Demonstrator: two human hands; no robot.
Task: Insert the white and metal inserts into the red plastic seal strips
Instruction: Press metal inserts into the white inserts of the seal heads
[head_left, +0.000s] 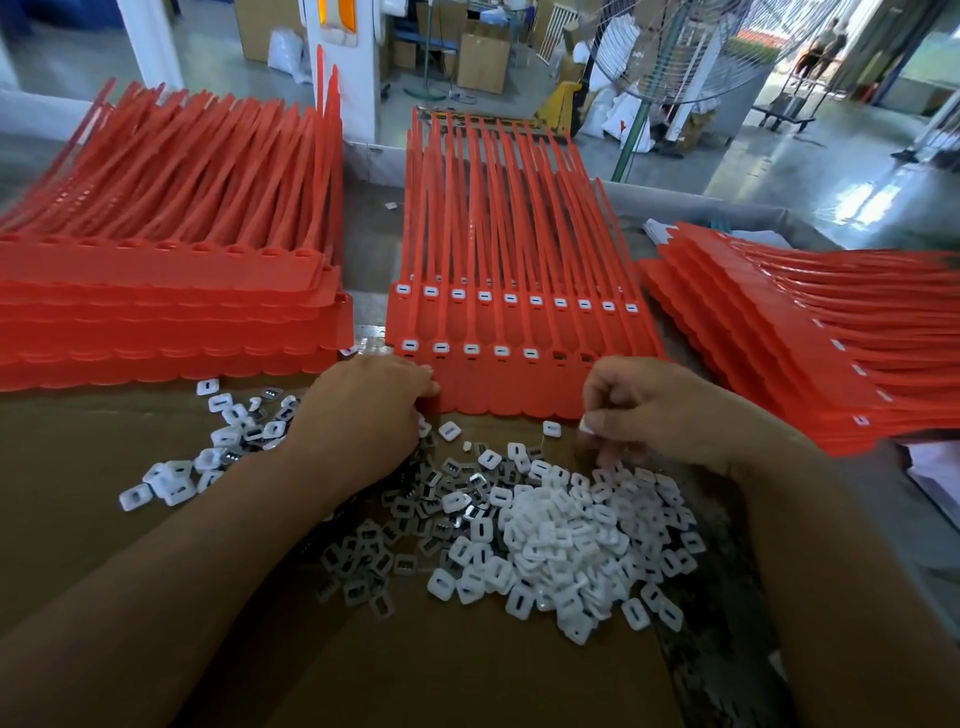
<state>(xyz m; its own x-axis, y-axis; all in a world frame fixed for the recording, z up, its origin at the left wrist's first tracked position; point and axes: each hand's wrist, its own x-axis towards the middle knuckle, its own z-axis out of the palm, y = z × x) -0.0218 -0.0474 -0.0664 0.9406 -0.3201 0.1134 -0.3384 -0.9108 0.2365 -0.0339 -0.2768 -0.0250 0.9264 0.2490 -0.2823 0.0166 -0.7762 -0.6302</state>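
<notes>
- Inserts (550, 525) lie nearest, a loose white and metal heap on the desk (78, 467) between the two forearms, with a smaller scatter off to the left.
- Right grip (670, 410) hangs over the heap's far edge with its fingers curled down. Whether it pinches an insert I cannot tell.
- Left grip (374, 410) has its fingers curled onto the near-left corner of the front sheet (519, 395), holding it down; the thumb is hidden.
- Progress on the front sheet: five sockets from the left show white, and the next two look empty. Anything further right is hidden behind the right grip.
- Back sheet (509, 299), just behind, shows all ten sockets filled.
- Right stack (805, 353) shows white along its edge, so I judge it done. Left stack (166, 312) shows only bare holes — most of the work seems to lie there.
- Room: the stacks hem the front sheet in on both sides — the left one comes very close to it, the right one stands near. Open desk lies only toward the camera, and the heap takes up most of that.
</notes>
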